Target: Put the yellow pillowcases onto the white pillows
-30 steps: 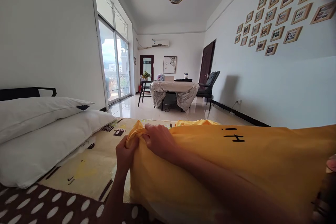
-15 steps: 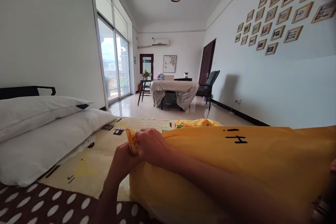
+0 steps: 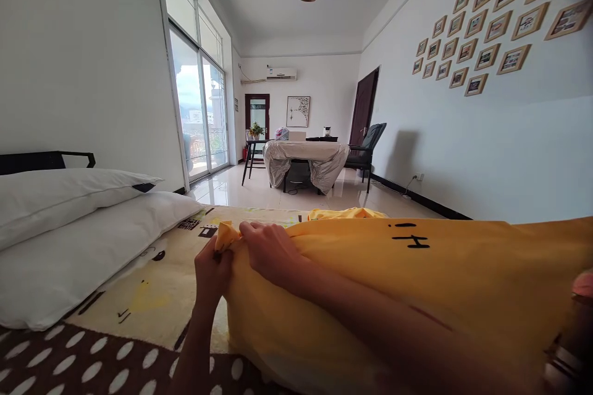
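A large yellow cloth [image 3: 463, 284] with black "Hi" lettering spreads across the front and right of the view, its upper edge raised above the bed. At its left corner my left hand [image 3: 212, 273] pinches a bunched bit of the cloth, fingers closed. Beside it, my right hand [image 3: 271, 254] is closed on the same upper edge, with my forearm lying across the front of the cloth. The fingertips of both hands are partly hidden in the folds.
Two white pillows [image 3: 88, 247] lie stacked at the left on a cream patterned blanket [image 3: 139, 296]. Beneath is a brown dotted sheet [image 3: 83, 358]. Another yellow bundle [image 3: 347, 213] lies beyond the cloth. Farther off stand a covered table [image 3: 306, 151] and a dark chair [image 3: 368, 148].
My left hand has moved slightly left, drawing apart from my right hand along the cloth's edge. Both hands keep hold of the cloth, and its corner now sits a little higher.
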The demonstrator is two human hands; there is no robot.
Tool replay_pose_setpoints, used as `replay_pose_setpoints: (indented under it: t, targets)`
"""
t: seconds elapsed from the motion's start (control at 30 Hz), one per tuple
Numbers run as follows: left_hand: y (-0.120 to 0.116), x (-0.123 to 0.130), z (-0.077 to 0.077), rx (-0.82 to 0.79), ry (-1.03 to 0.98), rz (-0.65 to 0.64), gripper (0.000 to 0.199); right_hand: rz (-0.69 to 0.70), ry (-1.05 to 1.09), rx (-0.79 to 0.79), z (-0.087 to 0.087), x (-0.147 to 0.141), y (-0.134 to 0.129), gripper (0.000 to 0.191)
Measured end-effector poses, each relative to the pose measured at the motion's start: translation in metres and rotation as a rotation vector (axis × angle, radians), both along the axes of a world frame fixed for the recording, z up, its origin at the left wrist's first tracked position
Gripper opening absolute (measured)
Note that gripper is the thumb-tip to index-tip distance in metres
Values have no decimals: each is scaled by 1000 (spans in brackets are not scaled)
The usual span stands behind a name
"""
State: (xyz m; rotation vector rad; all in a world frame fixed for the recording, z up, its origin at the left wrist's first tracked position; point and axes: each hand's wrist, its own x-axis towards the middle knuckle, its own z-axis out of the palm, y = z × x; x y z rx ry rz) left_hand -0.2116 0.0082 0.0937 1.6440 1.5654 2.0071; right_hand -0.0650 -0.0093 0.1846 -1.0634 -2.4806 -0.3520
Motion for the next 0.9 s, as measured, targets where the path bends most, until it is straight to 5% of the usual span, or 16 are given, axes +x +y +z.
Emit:
replay_pose_setpoints:
  t: [0.2,0.5,0.6,0.77,0.9]
  targets:
    - [-13,5,9,-10,-266,-108,13,-151,61,-126,6,4,7,12]
    - [-24,0,13,95,-514,-191,24,141,377,-495,16,16,11,21]
    - [-33,4,17,212,-324,-17,18,150,405,-414,11,16,15,20]
    - [-51,7,22,541,-5,544,9,132,501,-365,6,12,19,18]
    - [-63,5,23,295,296,359,17,113,582,-426,8,13,19,16]
